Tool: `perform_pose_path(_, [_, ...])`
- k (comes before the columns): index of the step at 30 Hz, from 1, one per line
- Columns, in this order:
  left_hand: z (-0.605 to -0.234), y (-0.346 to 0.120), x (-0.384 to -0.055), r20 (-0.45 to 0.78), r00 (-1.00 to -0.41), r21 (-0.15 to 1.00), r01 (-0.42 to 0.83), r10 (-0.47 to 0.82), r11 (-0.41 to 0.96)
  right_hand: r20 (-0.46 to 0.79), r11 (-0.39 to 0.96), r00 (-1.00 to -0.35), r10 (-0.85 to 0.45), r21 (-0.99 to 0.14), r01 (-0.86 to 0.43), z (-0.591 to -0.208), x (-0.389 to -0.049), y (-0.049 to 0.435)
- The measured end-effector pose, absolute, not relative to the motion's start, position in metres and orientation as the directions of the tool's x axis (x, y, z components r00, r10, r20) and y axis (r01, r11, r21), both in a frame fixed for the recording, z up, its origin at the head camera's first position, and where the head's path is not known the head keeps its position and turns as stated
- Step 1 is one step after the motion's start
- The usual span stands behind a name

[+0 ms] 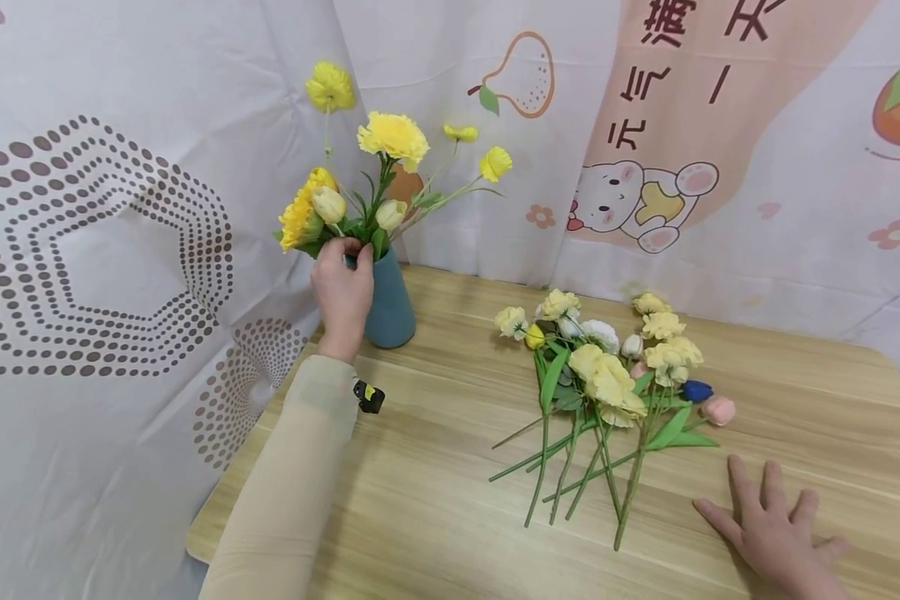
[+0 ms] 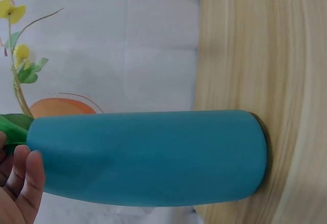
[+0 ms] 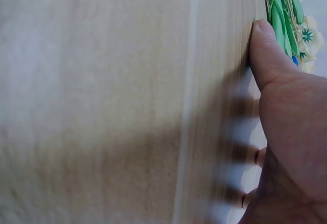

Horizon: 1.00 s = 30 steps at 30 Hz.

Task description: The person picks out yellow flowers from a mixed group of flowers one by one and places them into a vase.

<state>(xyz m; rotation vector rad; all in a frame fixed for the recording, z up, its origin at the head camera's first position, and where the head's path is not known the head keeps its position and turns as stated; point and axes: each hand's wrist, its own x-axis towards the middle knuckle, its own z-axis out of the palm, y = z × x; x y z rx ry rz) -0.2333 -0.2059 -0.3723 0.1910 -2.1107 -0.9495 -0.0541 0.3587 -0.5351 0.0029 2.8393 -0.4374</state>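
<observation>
At the mouth of a blue vase (image 1: 390, 304), my left hand (image 1: 343, 287) curls its fingers and thumb round the greenery of the flowers; the gripped stem itself is hidden. The left wrist view shows the vase (image 2: 153, 157) side-on, with fingertips beside a green leaf (image 2: 15, 127). Yellow flowers (image 1: 393, 137) and pale yellow tulips (image 1: 391, 215) rise from the vase. On the table's right side, my right hand (image 1: 780, 533) rests with fingers spread, holding nothing. Its thumb (image 3: 271, 55) points towards the loose flowers in the right wrist view.
A loose bunch of artificial flowers (image 1: 603, 375) lies on the wooden table (image 1: 435, 500), stems towards the front. Among them are a blue tulip (image 1: 696, 391) and a pink tulip (image 1: 718, 410). A printed white cloth (image 1: 480, 208) hangs behind and to the left.
</observation>
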Motion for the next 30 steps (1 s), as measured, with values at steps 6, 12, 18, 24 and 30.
perform_pose_path(6, [-0.382,-0.204,-0.228,0.570,-0.701,0.686,0.118,-0.429,0.718,-0.259,0.957,-0.965,-0.033,-0.288,0.044,-0.534,-0.053,0.358])
perform_pose_path(12, [-0.399,-0.192,-0.219,0.538,-0.718,0.722,0.122,-0.442,0.681,-0.256,0.962,-0.966,-0.031,-0.271,0.041,-0.532,-0.053,0.359])
perform_pose_path(18, [-0.421,-0.168,-0.208,0.568,-0.771,0.654,0.212,-0.287,0.726,-0.256,0.963,-0.965,-0.046,-0.270,0.026,-0.527,-0.054,0.357])
perform_pose_path(24, [-0.431,-0.121,-0.194,0.274,-0.961,0.588,0.146,-0.026,0.796,-0.268,0.958,-0.962,-0.055,-0.285,0.025,-0.523,-0.056,0.355])
perform_pose_path(30, [-0.452,-0.069,-0.179,-0.057,-0.948,0.500,0.244,0.313,0.831,-0.289,0.960,-0.956,-0.050,-0.278,0.034,-0.524,-0.055,0.355])
